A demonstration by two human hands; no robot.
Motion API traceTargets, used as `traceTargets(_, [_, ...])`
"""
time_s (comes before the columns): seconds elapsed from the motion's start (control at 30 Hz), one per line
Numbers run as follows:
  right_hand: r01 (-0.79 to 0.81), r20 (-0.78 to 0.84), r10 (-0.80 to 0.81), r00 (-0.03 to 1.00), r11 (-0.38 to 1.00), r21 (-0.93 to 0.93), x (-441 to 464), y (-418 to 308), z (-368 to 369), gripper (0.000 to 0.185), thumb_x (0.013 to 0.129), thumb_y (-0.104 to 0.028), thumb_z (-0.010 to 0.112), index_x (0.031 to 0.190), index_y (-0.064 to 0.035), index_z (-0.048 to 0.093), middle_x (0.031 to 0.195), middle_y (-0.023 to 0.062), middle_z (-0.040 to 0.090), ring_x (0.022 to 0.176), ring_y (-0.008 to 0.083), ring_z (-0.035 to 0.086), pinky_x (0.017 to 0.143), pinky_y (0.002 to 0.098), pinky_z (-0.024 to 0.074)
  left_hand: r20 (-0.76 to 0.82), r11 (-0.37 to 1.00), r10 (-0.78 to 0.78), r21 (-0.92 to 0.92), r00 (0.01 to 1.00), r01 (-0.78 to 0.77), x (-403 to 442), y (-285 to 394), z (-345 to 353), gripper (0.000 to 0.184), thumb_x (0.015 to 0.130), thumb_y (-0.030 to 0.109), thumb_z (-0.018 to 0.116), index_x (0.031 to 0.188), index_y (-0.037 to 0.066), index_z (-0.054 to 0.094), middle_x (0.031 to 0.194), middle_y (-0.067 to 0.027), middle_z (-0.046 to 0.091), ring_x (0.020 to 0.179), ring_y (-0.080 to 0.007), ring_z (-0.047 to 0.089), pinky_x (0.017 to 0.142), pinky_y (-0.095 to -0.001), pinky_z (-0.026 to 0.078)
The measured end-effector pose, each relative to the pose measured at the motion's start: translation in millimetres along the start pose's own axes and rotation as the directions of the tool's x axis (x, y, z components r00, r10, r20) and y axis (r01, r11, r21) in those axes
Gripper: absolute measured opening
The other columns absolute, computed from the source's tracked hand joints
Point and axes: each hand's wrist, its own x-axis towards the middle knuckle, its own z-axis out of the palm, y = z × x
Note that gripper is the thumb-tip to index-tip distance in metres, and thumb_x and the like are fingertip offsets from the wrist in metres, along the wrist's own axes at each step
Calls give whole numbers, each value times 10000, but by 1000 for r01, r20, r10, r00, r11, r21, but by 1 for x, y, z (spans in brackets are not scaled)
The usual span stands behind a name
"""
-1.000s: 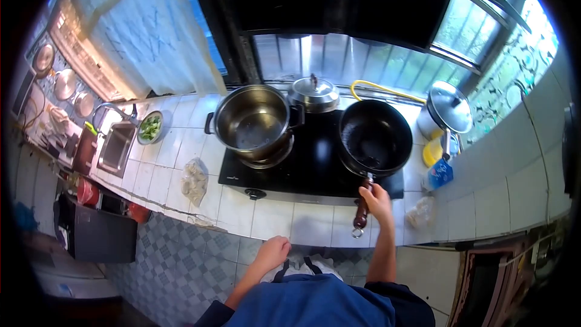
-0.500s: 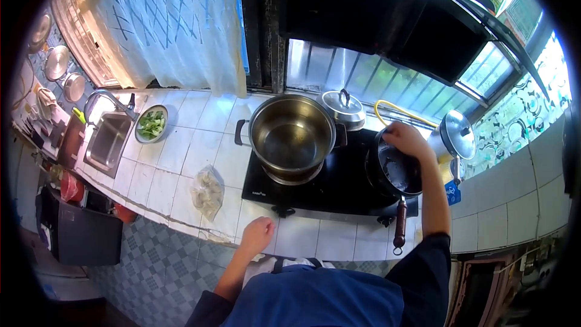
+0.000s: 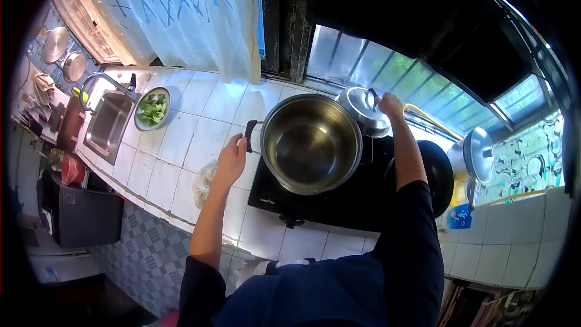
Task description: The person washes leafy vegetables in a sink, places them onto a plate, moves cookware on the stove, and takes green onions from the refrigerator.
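Topping white-tiled counter (image 3: 184,151): black stove (image 3: 339,212), pot (image 3: 311,148) above; curtain (image 3: 187,15) beyond.

The pot (image 3: 311,145) is wide, deep and steel, its shiny inner base in view, a dark handle at its left side; it stands mouth up over the stove's (image 3: 281,197) left half. The lid (image 3: 359,104), silvery and domed with a dark top handle, sits just behind.
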Motion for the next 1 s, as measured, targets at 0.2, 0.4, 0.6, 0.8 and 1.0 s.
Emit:
traceTargets(0.2, [-57,78,48,996,992,113,16,-10,18,356,812,-359,505,833,-36,655,779,127,650,844,294,616,763,394,465,13,982,42,181,999,-44,12,12,15,248,890,229,449,968,11,535,650,-205,580,642,-388,566,575,-454,426])
traceTargets(0.4, [-89,143,54,988,963,254,23,-3,22,389,797,-328,458,828,19,632,836,209,624,839,352,599,767,422,456,18,985,43,165,999,-46,16,9,17,249,892,228,450,969,10,543,636,-194,575,630,-369,570,560,-432,426])
traceTargets(0.6, [-60,28,54,998,942,330,23,20,-6,374,777,-318,465,780,16,633,765,191,625,788,335,607,738,404,452,-115,999,44,-10,992,-46,-10,12,13,270,897,240,446,1032,28,548,592,-137,557,553,-307,559,526,-390,411])
traceTargets(0.8, [-132,-61,156,986,949,286,-13,16,-84,376,791,-344,453,833,-19,638,773,154,644,806,312,615,759,403,451,-91,1000,15,-2,996,-15,-86,-29,0,226,880,190,475,984,27,591,522,-76,482,458,-160,467,462,-319,360])
traceTargets(1.0, [-38,-196,76,978,981,189,-69,-5,-154,406,803,-381,425,867,-38,632,840,172,640,852,342,602,770,425,452,0,970,-142,-199,990,139,-175,-99,-5,157,832,117,518,903,25,623,528,-50,506,465,-114,461,457,-278,371])
